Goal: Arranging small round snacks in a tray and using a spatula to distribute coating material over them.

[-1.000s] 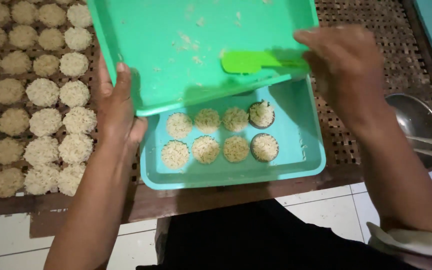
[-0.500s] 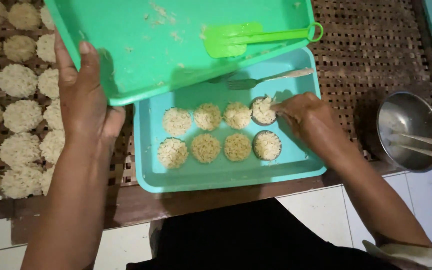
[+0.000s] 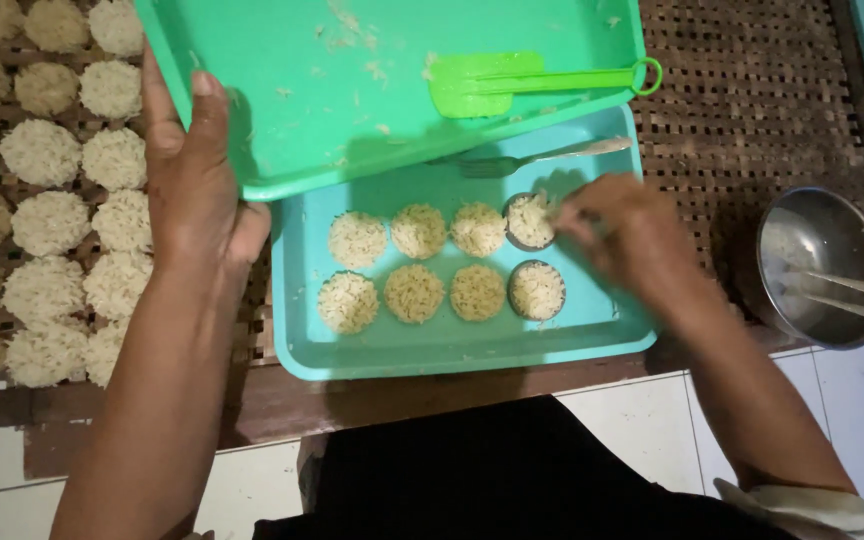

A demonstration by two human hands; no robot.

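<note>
The green tray (image 3: 352,90) is a flat rectangular plastic tray with a low rim, flecked with stray rice grains; it sits tilted over the far part of the blue tray, gripped at its near-left edge by the left hand (image 3: 197,190); the upper ring mould (image 3: 530,220), a small round metal ring packed with pale rice, stands upright at the right end of the back row, touched by the right hand (image 3: 632,240).

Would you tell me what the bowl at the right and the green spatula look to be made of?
Bowl: likely stainless steel, grey with a dull metallic sheen. Green spatula: probably plastic or silicone, uniformly bright, slightly translucent, with a moulded loop.
</note>
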